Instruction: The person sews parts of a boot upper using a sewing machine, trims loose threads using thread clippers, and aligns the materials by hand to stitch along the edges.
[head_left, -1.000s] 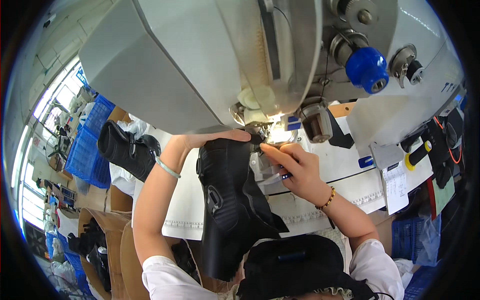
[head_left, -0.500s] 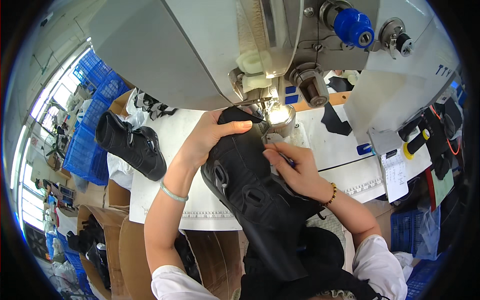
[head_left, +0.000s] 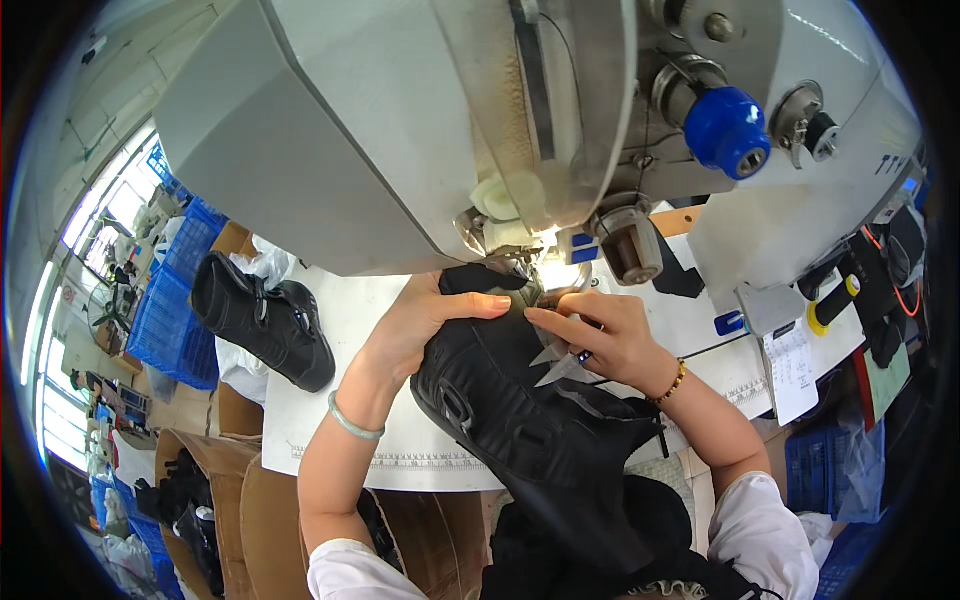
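A black boot upper (head_left: 505, 410) lies slanted under the head of a sewing machine (head_left: 360, 130), its top end close to the lit needle area. My left hand (head_left: 400, 335) is closed on the upper's left edge, thumb pressed flat on top near the needle. On the opposite side, my right hand (head_left: 620, 345) pinches at the upper's edge with thumb and forefinger. Tucked in that same hand is a pair of thread snips (head_left: 560, 368), blades apart and pointing down-left over the boot upper. Whether the right fingertips also grip the material is unclear.
A finished-looking black boot (head_left: 265, 320) stands on the white table (head_left: 370, 440) at the left. Blue crates (head_left: 170, 335) and cardboard boxes (head_left: 215, 480) flank the table. A blue knob (head_left: 727, 130) juts from the machine; a yellow-ended spool (head_left: 832, 305) sits at right.
The snips' blades have come into sight below my right hand. The upper and both hands sit slightly lower in view, as does the machine head, so the view itself has shifted.
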